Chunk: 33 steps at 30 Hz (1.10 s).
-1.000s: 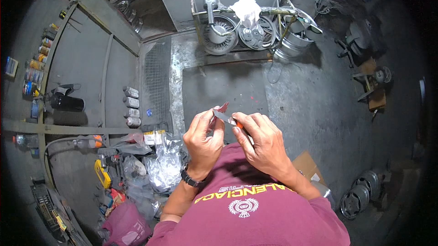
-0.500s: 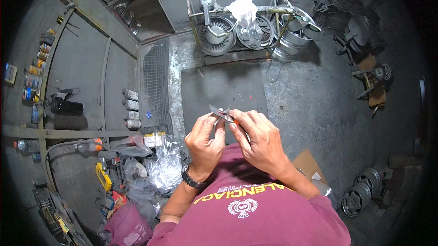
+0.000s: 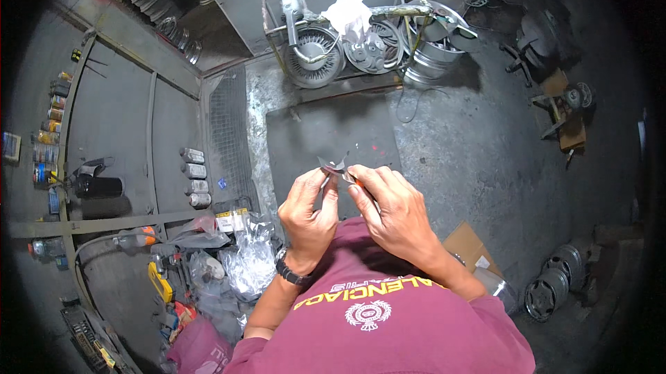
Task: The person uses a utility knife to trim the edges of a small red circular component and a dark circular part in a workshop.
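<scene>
In front of my chest, my left hand pinches a small dark sheet between thumb and fingers. The sheet has pointed corners that stick up, and a reddish patch shows on it. Close on its right, my right hand is closed around a slim tool with an orange part. Most of that tool is hidden by the fingers, so its kind is unclear. Its pale tip meets or nearly meets the sheet's right side. A dark watch is on my left wrist.
Ahead stands a metal frame with wheel rims and a white cloth. At left are spray cans, clear plastic bags and a yellow tool. Cardboard and more rims lie at right.
The view has shifted slightly, so the surroundings sit a little to the left. Both hands keep their grips, and the sheet's pointed corners have tilted a little.
</scene>
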Motion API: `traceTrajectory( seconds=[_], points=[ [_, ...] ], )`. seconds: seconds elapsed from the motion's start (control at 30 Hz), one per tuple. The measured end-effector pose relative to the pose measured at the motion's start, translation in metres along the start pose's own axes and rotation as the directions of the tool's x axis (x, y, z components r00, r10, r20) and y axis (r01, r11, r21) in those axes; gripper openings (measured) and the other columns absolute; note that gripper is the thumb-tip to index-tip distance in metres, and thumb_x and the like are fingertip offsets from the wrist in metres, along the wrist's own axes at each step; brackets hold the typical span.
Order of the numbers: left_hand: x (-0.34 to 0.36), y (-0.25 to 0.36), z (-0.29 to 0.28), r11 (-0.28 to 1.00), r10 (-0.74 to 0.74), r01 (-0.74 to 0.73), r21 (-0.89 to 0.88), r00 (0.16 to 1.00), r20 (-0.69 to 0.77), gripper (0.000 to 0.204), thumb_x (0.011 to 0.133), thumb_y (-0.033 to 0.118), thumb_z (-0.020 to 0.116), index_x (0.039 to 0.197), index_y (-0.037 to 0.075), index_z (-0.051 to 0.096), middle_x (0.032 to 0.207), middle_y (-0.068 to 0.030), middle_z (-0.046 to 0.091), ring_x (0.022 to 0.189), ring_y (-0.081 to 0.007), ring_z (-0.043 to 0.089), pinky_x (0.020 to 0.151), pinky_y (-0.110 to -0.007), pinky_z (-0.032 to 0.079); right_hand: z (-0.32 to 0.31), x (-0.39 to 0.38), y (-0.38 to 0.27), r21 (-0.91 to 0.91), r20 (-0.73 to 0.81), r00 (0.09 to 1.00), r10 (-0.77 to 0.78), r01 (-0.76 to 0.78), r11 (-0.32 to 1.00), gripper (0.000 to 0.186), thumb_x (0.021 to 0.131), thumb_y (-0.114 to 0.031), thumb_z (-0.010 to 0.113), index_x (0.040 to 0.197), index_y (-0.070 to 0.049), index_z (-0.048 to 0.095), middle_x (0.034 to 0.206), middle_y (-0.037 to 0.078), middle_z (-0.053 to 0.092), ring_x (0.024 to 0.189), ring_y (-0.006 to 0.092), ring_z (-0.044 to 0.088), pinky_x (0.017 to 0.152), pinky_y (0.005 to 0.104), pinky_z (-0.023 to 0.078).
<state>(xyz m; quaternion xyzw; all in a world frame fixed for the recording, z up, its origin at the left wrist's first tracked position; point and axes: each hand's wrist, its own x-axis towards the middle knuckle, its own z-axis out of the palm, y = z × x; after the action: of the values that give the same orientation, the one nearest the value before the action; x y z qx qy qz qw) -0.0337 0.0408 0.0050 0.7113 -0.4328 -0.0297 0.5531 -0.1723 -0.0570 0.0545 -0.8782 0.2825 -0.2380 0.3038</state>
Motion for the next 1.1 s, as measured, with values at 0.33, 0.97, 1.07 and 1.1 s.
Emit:
traceTrajectory(
  seconds=[0.33, 0.97, 1.07, 1.1],
  points=[
    [0.030, 0.008, 0.051, 0.998, 0.065, -0.065, -0.019, 0.998, 0.027, 0.028, 0.091, -0.007, 0.079, 0.119, -0.001, 0.077, 0.111, -0.0147, 0.078, 0.095, -0.0242, 0.077, 0.084, -0.035, 0.061, -0.031, 0.027, 0.046, 0.117, -0.028, 0.999, 0.046, -0.042, 0.992, 0.023, 0.105, -0.018, 0.069, 0.125, -0.007, 0.068, 0.101, 0.013, 0.070, 0.091, 0.0350, 0.069, 0.081, 0.0466, 0.055],
    [0.082, 0.031, 0.145, 0.992, 0.119, -0.122, 0.030, 0.990, 0.075, 0.033, 0.088, -0.010, 0.078, 0.118, 0.000, 0.076, 0.110, -0.0177, 0.078, 0.095, -0.0304, 0.080, 0.082, -0.036, 0.063, -0.078, 0.068, 0.132, 0.156, -0.084, 0.993, 0.082, -0.068, 0.985, 0.021, 0.107, -0.021, 0.066, 0.123, -0.008, 0.067, 0.100, 0.014, 0.070, 0.089, 0.0394, 0.068, 0.078, 0.0509, 0.056],
    [0.089, 0.034, 0.155, 0.994, 0.108, -0.109, 0.015, 0.993, 0.048, 0.029, 0.090, -0.009, 0.078, 0.118, 0.000, 0.077, 0.109, -0.0161, 0.078, 0.095, -0.0268, 0.079, 0.083, -0.035, 0.062, -0.087, 0.067, 0.139, 0.188, -0.088, 0.993, 0.085, -0.067, 0.980, 0.021, 0.107, -0.021, 0.065, 0.123, -0.008, 0.067, 0.101, 0.015, 0.070, 0.090, 0.0407, 0.069, 0.079, 0.0511, 0.056],
    [0.091, 0.035, 0.159, 0.993, 0.121, -0.122, 0.012, 0.992, 0.038, 0.026, 0.092, -0.007, 0.079, 0.117, 0.000, 0.077, 0.109, -0.0144, 0.079, 0.096, -0.0231, 0.077, 0.084, -0.033, 0.060, -0.090, 0.068, 0.141, 0.188, -0.091, 0.992, 0.088, -0.070, 0.980, 0.021, 0.107, -0.021, 0.065, 0.123, -0.008, 0.067, 0.101, 0.015, 0.070, 0.090, 0.0407, 0.069, 0.079, 0.0511, 0.056]
  ],
)
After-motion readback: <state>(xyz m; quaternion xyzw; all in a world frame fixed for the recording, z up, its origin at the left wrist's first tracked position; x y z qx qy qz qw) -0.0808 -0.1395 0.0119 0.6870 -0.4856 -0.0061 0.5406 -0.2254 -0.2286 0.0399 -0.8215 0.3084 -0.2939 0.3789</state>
